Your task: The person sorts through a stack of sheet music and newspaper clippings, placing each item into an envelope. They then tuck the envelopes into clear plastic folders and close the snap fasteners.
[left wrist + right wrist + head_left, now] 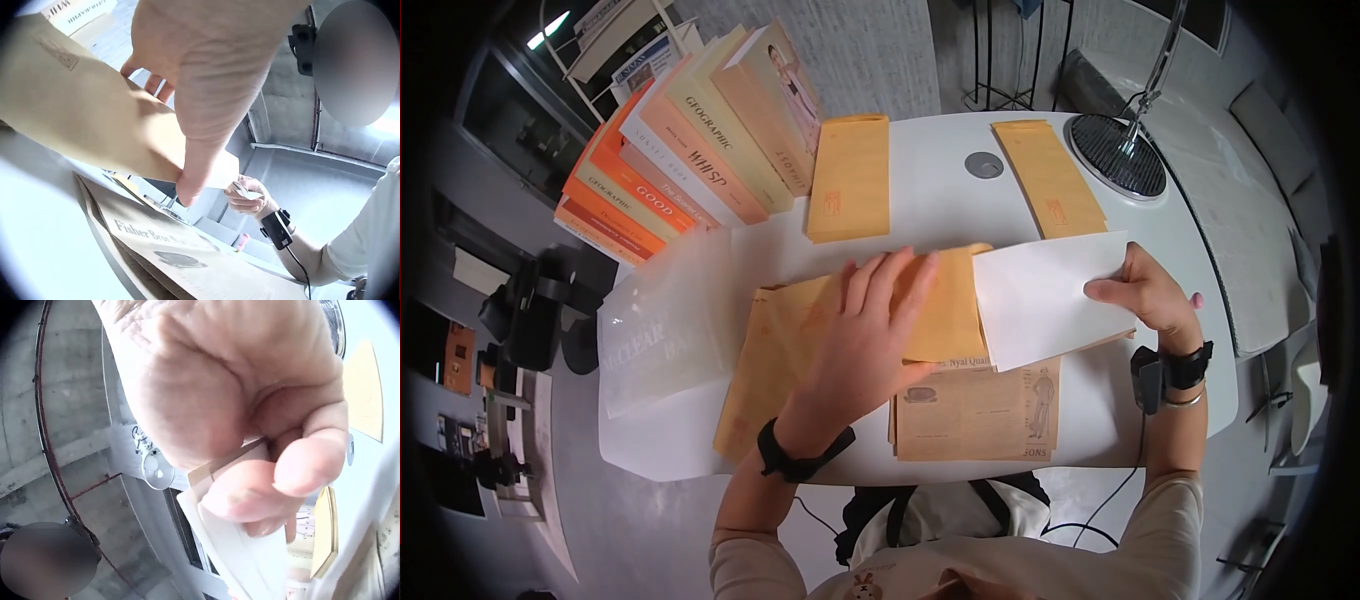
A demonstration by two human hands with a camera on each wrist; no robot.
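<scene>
My left hand (862, 345) grips a yellow-brown envelope (951, 315), its fingers over the upper face and its thumb at the near edge. In the left wrist view the envelope (75, 103) appears raised above the table. White paper (1050, 300) sticks out of the envelope's right end, its other end hidden inside. My right hand (1155, 298) pinches the paper's outer end, thumb on top. A thin brown edge shows along the paper in the right wrist view, between the right hand's (250, 412) thumb and fingers. Below lie brown printed newspaper-style sheets (975, 420).
A row of books (690, 140) stands at the table's back left, a translucent plastic sleeve (665, 320) before it. Two more envelopes, one left (850, 175) and one right (1050, 180), lie at the back. A round grey disc (984, 165) and a lamp base (1115, 157) are there too.
</scene>
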